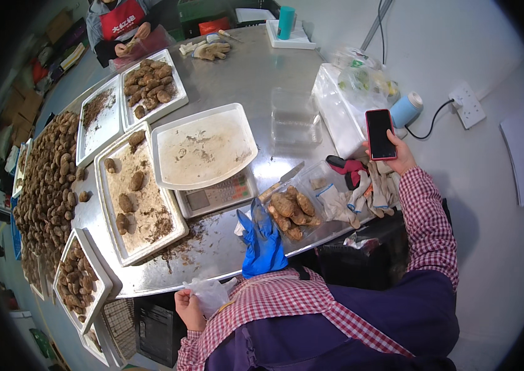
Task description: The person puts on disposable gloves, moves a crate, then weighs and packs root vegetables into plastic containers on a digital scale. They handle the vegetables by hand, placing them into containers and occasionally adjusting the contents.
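Note:
My right hand (396, 151) holds a red-edged black smartphone (380, 133), screen dark, above some gloves (373, 191) at the table's right. My left hand (191, 309) is low at the table's front edge, fingers closed on a white crumpled plastic bag (211, 294) by my apron. A blue rubber glove (259, 244) lies on the front edge. Beside it are a knife (289, 176) and a clear tray of brown tubers (293, 213). An empty white tray (203, 142) rests on a scale (212, 196), left of which a larger tray (164, 247) holds several scattered tubers.
Heaped tubers (48, 179) and more trays (98, 145) cover the left side. A co-worker in a red apron (119, 25) handles a bag at the back. At right are a white box (336, 114), a blue cylinder (406, 110) and a wall socket (469, 105).

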`<control>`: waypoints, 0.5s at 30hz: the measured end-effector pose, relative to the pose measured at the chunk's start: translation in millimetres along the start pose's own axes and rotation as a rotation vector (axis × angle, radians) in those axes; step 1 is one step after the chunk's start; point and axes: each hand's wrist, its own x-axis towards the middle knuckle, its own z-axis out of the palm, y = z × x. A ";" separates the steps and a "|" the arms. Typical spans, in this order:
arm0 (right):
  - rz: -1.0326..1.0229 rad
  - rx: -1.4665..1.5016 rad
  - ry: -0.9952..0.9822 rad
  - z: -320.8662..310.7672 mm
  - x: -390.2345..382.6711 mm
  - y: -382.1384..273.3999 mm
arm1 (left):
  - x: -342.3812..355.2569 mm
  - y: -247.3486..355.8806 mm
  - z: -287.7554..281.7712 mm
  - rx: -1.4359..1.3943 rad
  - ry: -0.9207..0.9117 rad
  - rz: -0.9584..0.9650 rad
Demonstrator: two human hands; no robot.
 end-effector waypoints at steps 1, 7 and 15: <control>-0.018 0.016 -0.025 -4.1 6.3 1.4 | -0.3 5.7 3.9 -0.005 0.018 -0.001; -0.148 -0.070 0.168 -24.1 33.6 17.9 | -2.2 26.9 30.1 0.009 0.116 0.008; -0.468 -0.417 0.561 -41.3 60.8 32.2 | 10.7 44.2 59.8 0.015 0.083 -0.015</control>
